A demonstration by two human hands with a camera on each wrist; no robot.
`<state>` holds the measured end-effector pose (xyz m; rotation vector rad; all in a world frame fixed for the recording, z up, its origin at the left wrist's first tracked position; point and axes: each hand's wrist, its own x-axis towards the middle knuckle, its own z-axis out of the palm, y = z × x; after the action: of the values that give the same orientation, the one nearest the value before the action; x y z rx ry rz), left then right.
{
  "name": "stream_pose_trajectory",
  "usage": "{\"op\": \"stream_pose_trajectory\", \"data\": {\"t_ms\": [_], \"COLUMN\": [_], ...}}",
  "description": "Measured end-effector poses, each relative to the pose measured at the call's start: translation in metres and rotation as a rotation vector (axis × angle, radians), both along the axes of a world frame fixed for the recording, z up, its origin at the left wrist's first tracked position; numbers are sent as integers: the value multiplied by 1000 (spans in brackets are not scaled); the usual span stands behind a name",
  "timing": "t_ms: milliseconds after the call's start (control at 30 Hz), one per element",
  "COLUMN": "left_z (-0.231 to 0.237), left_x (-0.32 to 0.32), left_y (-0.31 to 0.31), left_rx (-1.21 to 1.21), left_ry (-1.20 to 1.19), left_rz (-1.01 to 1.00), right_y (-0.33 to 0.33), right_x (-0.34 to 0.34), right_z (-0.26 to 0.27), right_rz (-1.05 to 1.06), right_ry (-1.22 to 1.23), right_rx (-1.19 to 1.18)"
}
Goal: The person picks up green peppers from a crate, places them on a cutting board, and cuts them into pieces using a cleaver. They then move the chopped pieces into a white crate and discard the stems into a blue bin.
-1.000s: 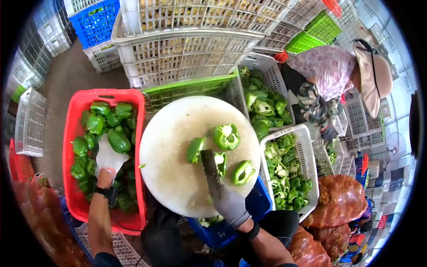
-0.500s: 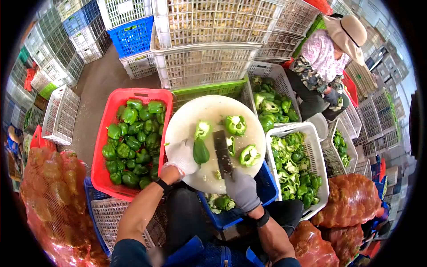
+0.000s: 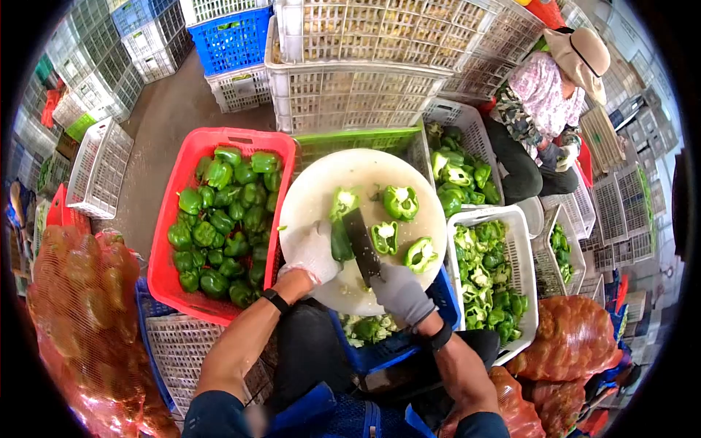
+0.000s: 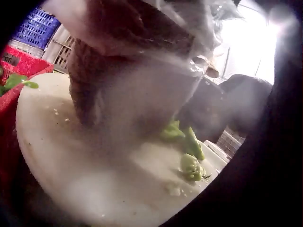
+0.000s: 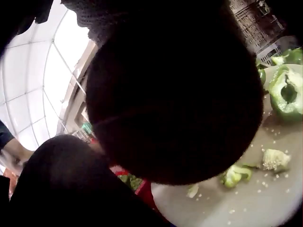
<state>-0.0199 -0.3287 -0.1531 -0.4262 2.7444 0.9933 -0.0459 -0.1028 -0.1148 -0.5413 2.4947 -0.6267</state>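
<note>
In the head view, my left hand (image 3: 312, 252), in a white glove, holds a dark green bell pepper (image 3: 340, 242) on the round white cutting board (image 3: 310, 182). My right hand (image 3: 406, 292), in a grey glove, grips a cleaver whose dark blade (image 3: 360, 239) lies right against the pepper's right side. Cut bell peppers sit around it: a pale-sided piece (image 3: 344, 202) beyond the blade, an opened pepper (image 3: 401, 203), and two more pieces to the right. The left wrist view is mostly filled by the blurred glove; in the right wrist view, pepper scraps (image 5: 236, 176) and seeds dot the board.
A red crate (image 3: 286, 171) of whole peppers stands left of the board. To the right is a white crate (image 3: 527, 292) of cut peppers; a blue crate (image 3: 451, 299) with scraps sits below the board. Stacked crates (image 3: 365, 95) rise behind, and another person (image 3: 544, 95) sits at right.
My left hand has come from among the peppers in the red crate to the board, holding a pepper. The cleaver has swung left against that pepper. The head view has shifted too.
</note>
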Motion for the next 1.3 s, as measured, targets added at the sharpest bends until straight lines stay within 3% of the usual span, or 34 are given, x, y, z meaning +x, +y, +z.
{"op": "stream_pose_trajectory", "data": {"t_ms": [100, 200, 233, 333, 367, 433, 467, 600, 633, 667, 733, 900, 1000, 1067, 1133, 1167, 1233, 1267, 1300], "left_z": [0, -34, -7, -26, -29, 55, 41, -38, -71, -61, -4, 3, 4, 20, 0, -5, -1, 4, 40], "left_x": [5, 13, 15, 21, 20, 13, 10, -39, -59, -79, -105, -168, -201, -213, -213, -214, -214, -209, -199], "left_y": [-3, -4, -7, -11, -12, -15, -20, -75, -71, -72, -43, 16, 70, 119, 168, 191, 215, 222, 210], "left_rx": [-16, -78, 106, -24, 3, 153, 221, 261, 555, 514, 123, -11, 79, 95, 506, 645, 978, 904, 784], "left_ry": [117, 183, 36, 216, 137, 113, 199, 127, 190, 95, -69, -55, -166, -255, -196, -131, -66, 51, 9], "left_rz": [-148, 4, 16, 55, 63, 151, 316, 169, 240, 76, -100, -345, -443, -520, -475, -464, -437, -362, -478], "right_y": [-8, -45, -53, -75, -74, -60, -55, -35, -36, -35, -30, 7, 47, 81, 122, 148, 178, 185, 210], "right_x": [-12, -9, -7, -1, 1, -1, 1, 28, 27, 25, 32, 33, 31, 16, 4, 2, -2, -2, 9], "right_z": [12, -24, -23, -41, -43, -47, -51, -64, -56, -61, -74, -75, -73, -56, -53, -60, -54, -51, -69], "right_rz": [45, 146, 174, 111, 106, 15, -33, -110, -147, -155, -169, -183, -272, -281, -344, -397, -603, -751, -565], "right_ry": [-92, 94, 95, 187, 103, -11, -71, -102, -143, -139, -154, -195, -115, -141, -27, 74, 216, 250, 484], "right_rx": [-81, 141, 123, 66, 130, 125, 115, 37, 55, 37, 3, -110, -82, 84, 184, 93, 175, 346, 507]}}
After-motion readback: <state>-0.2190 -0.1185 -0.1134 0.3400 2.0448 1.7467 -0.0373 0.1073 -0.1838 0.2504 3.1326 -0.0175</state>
